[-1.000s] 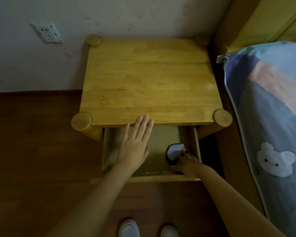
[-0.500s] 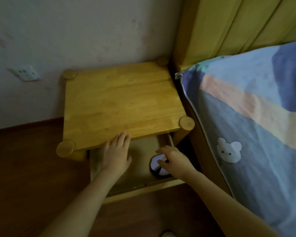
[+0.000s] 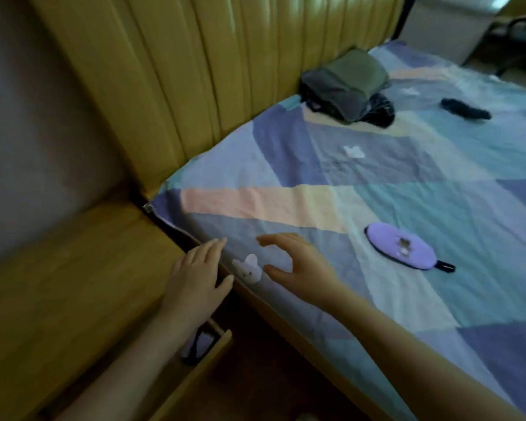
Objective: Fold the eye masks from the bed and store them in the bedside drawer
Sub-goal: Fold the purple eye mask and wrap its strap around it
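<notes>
A purple eye mask [image 3: 400, 246] with a small dark strap end lies flat on the patchwork bed sheet [image 3: 377, 183], to the right of my hands. A folded purple eye mask [image 3: 198, 345] sits in the open bedside drawer [image 3: 216, 344], partly hidden by my left forearm. My left hand [image 3: 195, 281] hovers with fingers spread over the nightstand's right edge. My right hand [image 3: 298, 265] is over the bed's near edge, fingers apart and empty, well left of the mask on the bed.
The wooden nightstand top [image 3: 58, 284] fills the lower left. A padded yellow headboard [image 3: 210, 71] runs behind the bed. A grey-green bag [image 3: 346, 83] and a dark blue item [image 3: 465, 109] lie far up the bed. A small bunny patch [image 3: 248, 268] marks the sheet's edge.
The view swung from the drawer to the bed. My right hand let go of the folded mask in the drawer and moved up over the bed; my left hand lifted from the drawer.
</notes>
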The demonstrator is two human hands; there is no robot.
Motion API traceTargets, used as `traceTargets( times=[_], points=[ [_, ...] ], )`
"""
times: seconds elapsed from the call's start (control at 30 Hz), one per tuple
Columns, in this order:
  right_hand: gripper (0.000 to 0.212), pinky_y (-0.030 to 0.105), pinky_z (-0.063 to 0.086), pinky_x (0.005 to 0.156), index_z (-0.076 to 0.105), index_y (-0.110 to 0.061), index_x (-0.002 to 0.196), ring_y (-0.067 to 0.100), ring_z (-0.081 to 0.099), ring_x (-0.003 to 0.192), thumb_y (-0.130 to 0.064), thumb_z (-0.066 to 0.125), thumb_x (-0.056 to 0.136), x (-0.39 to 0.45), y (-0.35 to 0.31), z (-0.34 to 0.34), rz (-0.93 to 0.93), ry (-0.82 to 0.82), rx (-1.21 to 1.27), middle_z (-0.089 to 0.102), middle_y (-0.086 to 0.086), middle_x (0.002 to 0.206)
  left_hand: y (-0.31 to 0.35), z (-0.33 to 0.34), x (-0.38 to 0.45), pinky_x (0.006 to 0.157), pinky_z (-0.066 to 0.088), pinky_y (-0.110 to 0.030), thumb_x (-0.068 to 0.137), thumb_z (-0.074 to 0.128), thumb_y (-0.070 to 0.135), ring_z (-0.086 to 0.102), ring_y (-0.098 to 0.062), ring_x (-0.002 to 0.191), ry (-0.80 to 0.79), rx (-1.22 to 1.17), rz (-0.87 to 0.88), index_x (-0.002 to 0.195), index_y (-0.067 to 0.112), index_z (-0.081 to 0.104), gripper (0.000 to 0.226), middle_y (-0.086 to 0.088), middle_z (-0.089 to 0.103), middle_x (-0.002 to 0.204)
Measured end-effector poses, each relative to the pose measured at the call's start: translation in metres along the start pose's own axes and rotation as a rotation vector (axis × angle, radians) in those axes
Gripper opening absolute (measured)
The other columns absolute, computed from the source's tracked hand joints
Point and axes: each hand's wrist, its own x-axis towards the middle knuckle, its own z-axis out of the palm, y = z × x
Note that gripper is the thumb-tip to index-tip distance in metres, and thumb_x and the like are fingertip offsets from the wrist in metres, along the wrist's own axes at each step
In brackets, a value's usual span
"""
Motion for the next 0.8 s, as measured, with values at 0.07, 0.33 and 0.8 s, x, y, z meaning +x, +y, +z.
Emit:
traceTargets(
  times=[0.07, 0.33, 0.8],
  points=[
    [0.044, 0.024, 0.036, 0.103, 0.055, -0.025, 0.127, 0.01, 0.05, 0.12, -0.025, 0.066, 0.084, -0.021, 0.026, -0.037, 0.065, 0.063, 0.013, 0.06, -0.007, 0.127, 0.049, -0.003, 0.023, 0.095, 0.043, -0.039, 0.085, 0.05, 0.046, 0.052, -0.022, 0.123, 0.012, -0.019, 0.106, 0.139, 0.019, 0.043, 0.062, -0.001, 0.052, 0.139],
    [0.055, 0.028, 0.039, 0.101, 0.052, -0.028, 0.13, 0.012, 0.049, 0.121, -0.024, 0.072, 0.078, -0.098, 0.169, -0.148, 0.38, 0.237, -0.023, 0.059, -0.009, 0.128, 0.223, 0.036, 0.097, 0.083, 0.05, -0.036, 0.069, 0.046, 0.047, 0.064, -0.022, 0.106, -0.058, -0.025, 0.419, 0.124, 0.018, 0.059, 0.064, 0.001, 0.066, 0.12],
    [0.08, 0.014, 0.022, 0.097, 0.031, -0.023, 0.145, 0.021, 0.035, 0.138, -0.024, 0.071, 0.077, -0.112, 0.35, -0.176, 0.433, 0.089, -0.103, 0.044, -0.006, 0.146, 0.359, 0.174, 0.221, 0.105, 0.027, -0.033, 0.081, 0.064, 0.04, 0.022, -0.02, 0.142, -0.376, 0.076, 0.46, 0.15, 0.025, 0.022, 0.082, 0.005, 0.038, 0.149]
  ],
)
